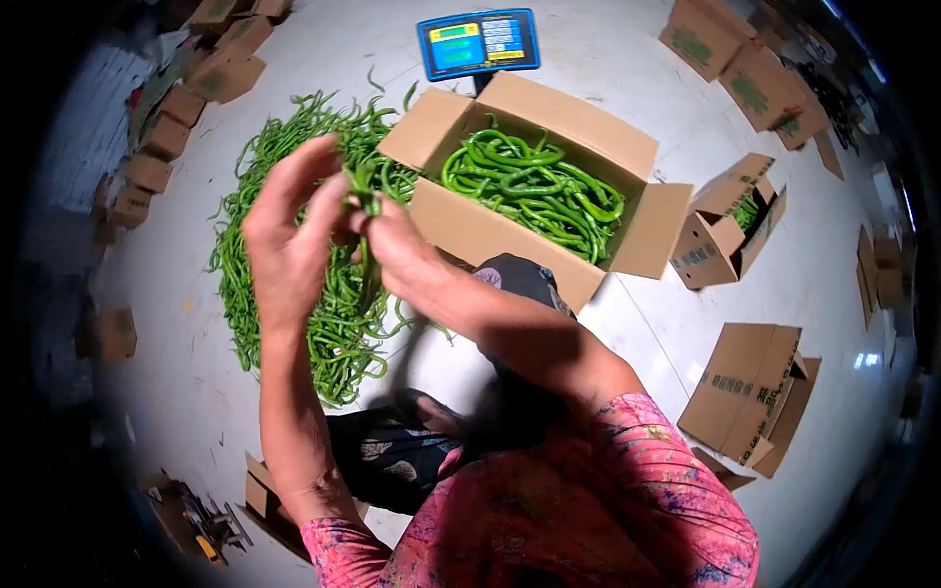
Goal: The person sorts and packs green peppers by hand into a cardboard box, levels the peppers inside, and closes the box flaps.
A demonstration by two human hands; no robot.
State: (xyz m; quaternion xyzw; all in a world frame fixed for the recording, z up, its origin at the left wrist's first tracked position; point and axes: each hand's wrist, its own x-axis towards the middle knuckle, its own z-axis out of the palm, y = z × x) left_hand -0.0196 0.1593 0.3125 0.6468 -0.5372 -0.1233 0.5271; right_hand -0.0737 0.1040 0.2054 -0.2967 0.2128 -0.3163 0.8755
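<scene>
Pale tiled floor (186, 377) edges the heap of slim green peppers (340, 328), my right hand (394, 240) pinching some overhead, left hand (292, 235) curled alongside, grip unclear, open brown cardboard box (470, 227) holding more.

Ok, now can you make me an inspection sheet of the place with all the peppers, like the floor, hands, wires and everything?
Surface: pale floor with tile lines.
Job's things: a pepper pile on the floor; beside it, an open box with green peppers inside; a blue scale display behind the box.
Clutter: a few stray peppers around the pile; a jumble at lower left, too small to identify.
Hands: the right hand holds a few peppers; the left hand is at them, its grip too blurred to tell.
Cables: nothing seen.
Surroundings: more cardboard boxes on both sides; dark picture edges.
</scene>
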